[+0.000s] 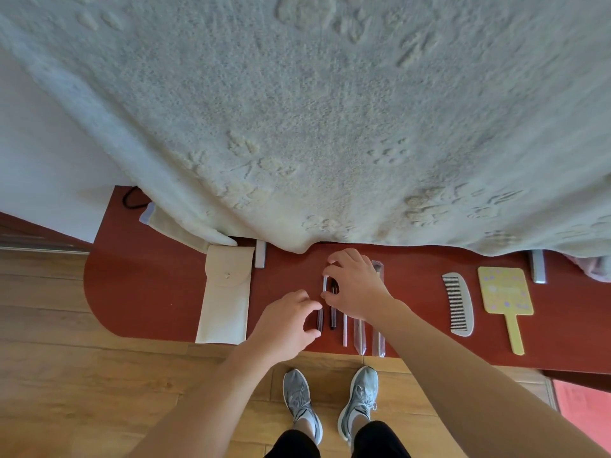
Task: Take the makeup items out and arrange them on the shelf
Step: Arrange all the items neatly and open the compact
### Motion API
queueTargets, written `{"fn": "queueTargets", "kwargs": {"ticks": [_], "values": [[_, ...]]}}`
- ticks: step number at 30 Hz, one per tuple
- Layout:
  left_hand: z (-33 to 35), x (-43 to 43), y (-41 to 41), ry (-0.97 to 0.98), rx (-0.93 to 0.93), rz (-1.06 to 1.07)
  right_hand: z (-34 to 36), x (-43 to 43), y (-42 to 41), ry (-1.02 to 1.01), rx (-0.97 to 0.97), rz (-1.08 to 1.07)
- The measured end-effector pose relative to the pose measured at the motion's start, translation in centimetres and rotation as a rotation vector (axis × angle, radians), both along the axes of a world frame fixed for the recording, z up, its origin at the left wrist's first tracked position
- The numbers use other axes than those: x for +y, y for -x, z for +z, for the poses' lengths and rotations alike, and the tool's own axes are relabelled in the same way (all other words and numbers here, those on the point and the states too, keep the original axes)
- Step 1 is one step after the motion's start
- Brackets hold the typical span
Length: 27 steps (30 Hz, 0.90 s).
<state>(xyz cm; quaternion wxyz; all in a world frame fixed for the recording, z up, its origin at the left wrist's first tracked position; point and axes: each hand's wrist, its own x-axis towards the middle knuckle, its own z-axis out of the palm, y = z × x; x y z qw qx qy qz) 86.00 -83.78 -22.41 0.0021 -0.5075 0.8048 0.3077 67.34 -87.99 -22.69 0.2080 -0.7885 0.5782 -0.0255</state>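
On the red-brown shelf [148,292] several slim makeup pens and tubes lie side by side. My right hand [357,285] pinches the upper end of a pen with a white cap [324,283]. My left hand [287,325] curls its thumb and fingers round that pen's dark lower end [320,320]. A black pen [332,317] lies just right of it. A thin clear stick [345,328] and two brushes in clear sleeves [358,335] [378,338] follow, partly under my right wrist. A cream cloth pouch [224,299] lies flat to the left.
A grey comb [458,304] and a yellow hand mirror [506,299] lie at the shelf's right. A thick pale blanket [314,110] hangs over the shelf's far edge. Metal brackets [260,254] [537,267] stand at the back. Below are wooden floor and my shoes.
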Motion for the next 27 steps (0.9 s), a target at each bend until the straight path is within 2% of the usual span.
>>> {"fn": "queueTargets", "kwargs": {"ticks": [27], "values": [[-0.94, 0.37, 0.34, 0.0, 0.027, 0.044, -0.76, -0.1, -0.13, -0.027, -0.003, -0.019]]}}
